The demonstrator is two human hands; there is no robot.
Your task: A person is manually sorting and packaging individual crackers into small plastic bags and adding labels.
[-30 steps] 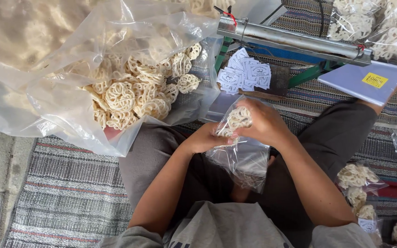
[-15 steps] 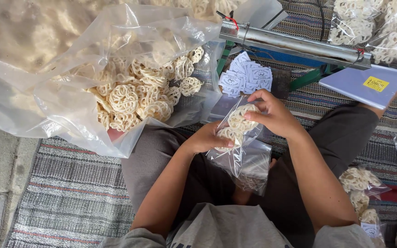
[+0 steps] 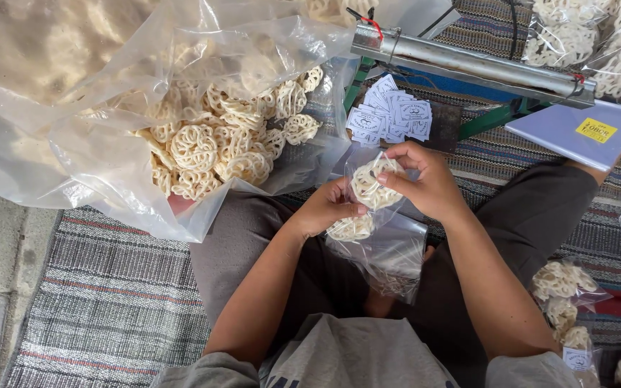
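Over my lap, my right hand pinches a pale lattice cracker at the mouth of a small clear plastic bag. My left hand grips the bag's left edge and holds it apart. Another cracker lies inside the bag just below my left fingers. The bag hangs down between my knees.
A big clear sack of lattice crackers lies open at my left. Ahead are a stack of small paper labels, a metal bar sealer and a flat pile of clear bags. Filled packets sit at my right on the striped mat.
My hands lifted slightly and the right hand turned the cracker toward the bag's mouth. The left hand kept its grip on the bag's edge.
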